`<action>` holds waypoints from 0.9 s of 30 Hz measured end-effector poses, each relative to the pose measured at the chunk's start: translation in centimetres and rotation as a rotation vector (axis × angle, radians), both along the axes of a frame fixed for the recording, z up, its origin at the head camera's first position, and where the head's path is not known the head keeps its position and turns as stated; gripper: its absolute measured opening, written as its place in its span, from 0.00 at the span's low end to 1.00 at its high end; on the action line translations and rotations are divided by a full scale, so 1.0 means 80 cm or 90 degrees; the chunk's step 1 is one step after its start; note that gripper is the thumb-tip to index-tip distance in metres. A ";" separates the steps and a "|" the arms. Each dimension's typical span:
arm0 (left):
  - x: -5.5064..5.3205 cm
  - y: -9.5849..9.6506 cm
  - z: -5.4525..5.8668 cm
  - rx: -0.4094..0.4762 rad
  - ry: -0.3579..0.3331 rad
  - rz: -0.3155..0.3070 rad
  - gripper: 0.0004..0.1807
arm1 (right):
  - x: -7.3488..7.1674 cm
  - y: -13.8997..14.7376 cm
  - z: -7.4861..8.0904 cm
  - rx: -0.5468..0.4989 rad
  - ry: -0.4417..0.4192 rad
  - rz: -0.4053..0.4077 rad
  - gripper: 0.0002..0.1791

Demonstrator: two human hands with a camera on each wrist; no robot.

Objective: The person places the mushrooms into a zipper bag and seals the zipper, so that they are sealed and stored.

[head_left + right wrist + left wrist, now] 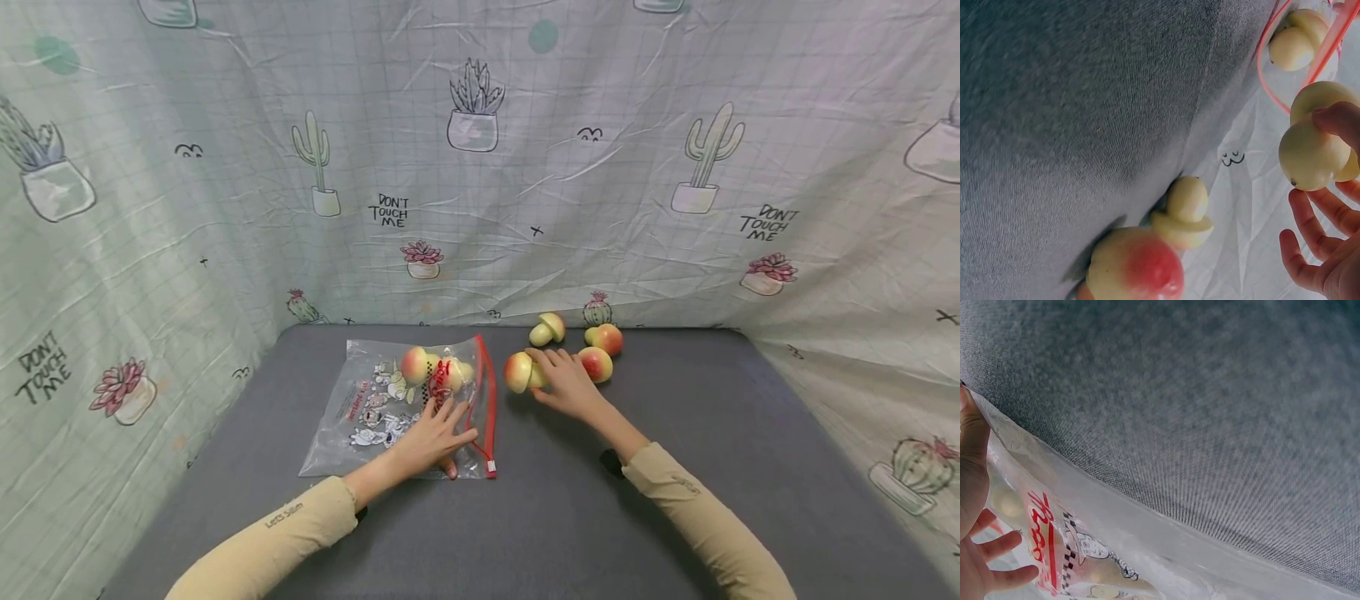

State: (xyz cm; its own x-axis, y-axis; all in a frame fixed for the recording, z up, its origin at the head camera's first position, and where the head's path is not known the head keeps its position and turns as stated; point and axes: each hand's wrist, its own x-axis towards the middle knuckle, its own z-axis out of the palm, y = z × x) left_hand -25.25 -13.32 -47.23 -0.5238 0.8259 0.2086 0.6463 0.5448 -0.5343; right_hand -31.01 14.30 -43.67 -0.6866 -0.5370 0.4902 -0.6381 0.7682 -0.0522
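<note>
My right hand (567, 385) holds a toy mushroom (517, 372) with a red-yellow cap and pale stem, just right of the bag's mouth. In the right wrist view, thumb and fingertips grip that mushroom (1313, 156). A clear printed zip bag (337, 433) with a red seal lies flat on the left. Two mushrooms (415, 365) show through its plastic. My left hand (426, 440) lies over the bag near its mouth, fingers spread, pinching the film between thumb and forefinger. From the left wrist, the thumb (972, 434) is right at the raised film.
Behind and right of my right hand are three more mushrooms: a pale one (547, 329) at the back, another (606, 339) to its right, and a red-capped one (596, 364) nearer. A patterned cloth (525, 208) hangs along the back of the grey table (540, 517).
</note>
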 end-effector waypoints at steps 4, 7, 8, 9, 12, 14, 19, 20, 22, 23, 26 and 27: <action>-0.001 0.001 0.000 0.010 -0.005 -0.008 0.38 | -0.002 -0.003 -0.003 0.004 0.010 -0.007 0.35; -0.002 0.002 -0.001 0.019 -0.004 -0.015 0.38 | -0.002 -0.006 -0.005 0.004 0.012 -0.005 0.35; -0.002 0.002 -0.001 0.019 -0.003 -0.015 0.38 | -0.002 -0.007 -0.006 0.005 0.012 -0.003 0.35; -0.002 0.002 0.000 0.020 -0.003 -0.015 0.39 | -0.002 -0.008 -0.007 0.006 0.011 -0.001 0.35; 0.000 0.003 0.002 0.012 -0.005 -0.007 0.40 | -0.002 -0.011 -0.009 0.004 0.010 0.005 0.35; 0.002 0.002 0.002 0.006 -0.010 0.001 0.40 | -0.002 -0.014 -0.011 0.007 0.008 0.004 0.35; 0.003 0.002 0.003 0.000 -0.012 0.008 0.39 | -0.004 -0.022 -0.015 0.011 -0.014 -0.003 0.35; 0.003 0.002 0.003 0.001 -0.010 0.006 0.39 | -0.004 -0.023 -0.015 0.014 -0.019 -0.004 0.35; 0.003 0.002 0.003 0.004 -0.005 0.001 0.39 | -0.005 -0.027 -0.016 0.018 -0.028 -0.005 0.34; 0.002 0.002 0.003 0.007 -0.002 -0.002 0.40 | -0.005 -0.029 -0.016 0.020 -0.031 -0.005 0.34; 0.001 0.002 0.003 0.014 0.000 -0.010 0.39 | -0.007 -0.036 -0.017 0.020 -0.041 -0.001 0.34; 0.001 0.002 0.003 0.016 0.001 -0.013 0.39 | -0.007 -0.038 -0.017 0.020 -0.044 0.001 0.34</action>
State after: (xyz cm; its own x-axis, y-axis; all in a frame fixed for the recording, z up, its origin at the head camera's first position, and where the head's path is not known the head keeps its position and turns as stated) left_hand -25.16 -13.14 -47.02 -0.5062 0.8314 0.2294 0.6572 0.5440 -0.5217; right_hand -31.58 11.29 -45.05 -0.7174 -0.5521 0.4249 -0.6348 0.7693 -0.0722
